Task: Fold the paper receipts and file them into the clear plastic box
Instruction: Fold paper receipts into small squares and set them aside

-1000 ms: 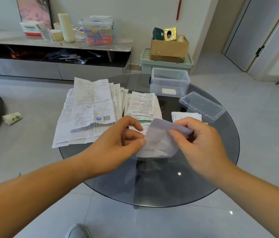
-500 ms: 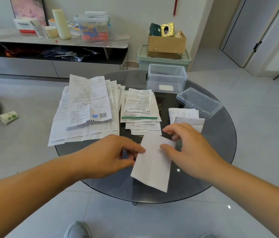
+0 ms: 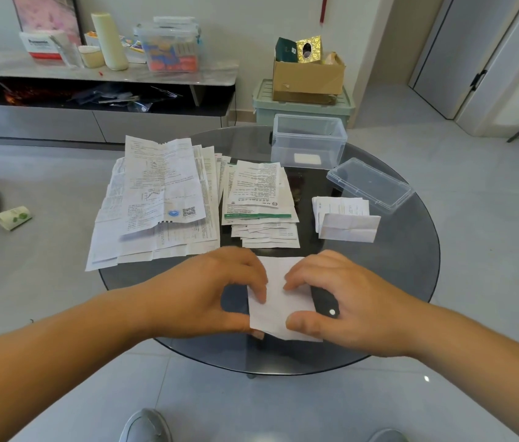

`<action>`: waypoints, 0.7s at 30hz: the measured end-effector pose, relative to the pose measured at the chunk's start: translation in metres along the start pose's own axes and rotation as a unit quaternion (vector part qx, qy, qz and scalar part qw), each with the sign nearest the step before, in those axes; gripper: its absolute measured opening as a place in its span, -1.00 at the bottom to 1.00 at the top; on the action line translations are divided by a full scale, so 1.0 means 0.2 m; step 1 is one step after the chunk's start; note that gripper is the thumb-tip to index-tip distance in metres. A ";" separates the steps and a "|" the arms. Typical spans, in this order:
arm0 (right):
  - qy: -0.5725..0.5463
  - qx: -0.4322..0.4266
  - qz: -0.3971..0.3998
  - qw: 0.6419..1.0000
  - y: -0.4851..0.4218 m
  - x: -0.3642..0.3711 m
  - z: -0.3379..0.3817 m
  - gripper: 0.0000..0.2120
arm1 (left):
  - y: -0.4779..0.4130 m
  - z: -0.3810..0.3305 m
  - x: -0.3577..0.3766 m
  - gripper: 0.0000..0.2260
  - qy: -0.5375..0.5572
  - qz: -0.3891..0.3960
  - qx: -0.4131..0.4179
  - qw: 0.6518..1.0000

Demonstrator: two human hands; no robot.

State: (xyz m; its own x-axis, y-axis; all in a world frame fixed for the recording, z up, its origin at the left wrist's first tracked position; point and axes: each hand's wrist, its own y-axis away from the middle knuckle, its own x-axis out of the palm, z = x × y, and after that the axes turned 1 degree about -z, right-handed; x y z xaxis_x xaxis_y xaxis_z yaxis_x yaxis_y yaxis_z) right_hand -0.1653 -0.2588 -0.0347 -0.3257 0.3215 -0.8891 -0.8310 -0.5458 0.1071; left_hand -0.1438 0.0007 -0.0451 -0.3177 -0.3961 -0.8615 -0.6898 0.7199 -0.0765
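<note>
Both hands meet over a white paper receipt point(image 3: 283, 282) lying blank side up near the front edge of a round dark glass worktop point(image 3: 404, 275). The left hand point(image 3: 207, 291) curls over the receipt's left edge, fingertips pressing down and thumb pinching at its lower corner. The right hand point(image 3: 347, 301) mirrors it on the right side, fingers bent onto the paper and thumb pressing its lower edge.

Just beyond the receipt to the right sits a small stack of folded white slips point(image 3: 347, 223). Directly beyond the receipt lies a pile of printed receipts with a green stripe point(image 3: 259, 199), and beyond it to the left a larger spread of long printed sheets point(image 3: 162, 193), overhanging the worktop's rim. Farthest from the receipt, at the back edge, stands the clear plastic box point(image 3: 283, 148), open, with one small white piece inside. Its clear plastic lid point(image 3: 369, 185) rests to the right, behind the folded slips.
</note>
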 end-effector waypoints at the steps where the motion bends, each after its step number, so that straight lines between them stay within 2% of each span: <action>1: -0.003 0.000 0.005 1.000 0.00 -0.01 0.00 -0.31 | 0.00 -0.01 0.00 -0.71 0.002 0.000 0.006 1.000; 3: -0.010 0.000 0.016 1.000 0.01 -0.03 0.00 -0.29 | -0.01 -0.02 0.01 -0.77 0.007 -0.004 -0.002 1.000; 6: -0.037 0.018 0.022 0.999 0.02 -0.04 0.01 -0.34 | -0.02 -0.03 0.00 -0.87 0.043 -0.030 -0.068 0.996; 9: -0.086 0.065 -0.033 0.994 0.00 -0.01 0.02 -0.47 | -0.04 -0.04 0.01 -0.90 0.089 -0.076 -0.137 0.984; 13: -0.111 0.121 -0.121 0.979 -0.06 0.05 0.01 -0.39 | -0.08 -0.05 0.04 -0.87 0.042 -0.091 -0.171 0.980; 17: -0.051 0.148 -0.138 0.978 -0.10 0.09 0.03 -0.33 | -0.12 -0.06 0.10 -0.64 -0.040 -0.085 -0.178 0.980; 21: 0.017 0.149 -0.136 0.979 -0.11 0.12 0.03 -0.40 | -0.13 -0.02 0.14 -0.40 -0.081 -0.085 -0.179 0.977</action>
State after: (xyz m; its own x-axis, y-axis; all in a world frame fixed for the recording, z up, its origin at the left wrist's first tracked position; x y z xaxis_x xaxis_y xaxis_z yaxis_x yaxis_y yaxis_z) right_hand -0.1568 -0.2351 -0.0560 -0.0638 0.3941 -0.9168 -0.9812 -0.1926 -0.0145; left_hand -0.1368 -0.0310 -0.0650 -0.0926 -0.3760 -0.9220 -0.9159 0.3953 -0.0692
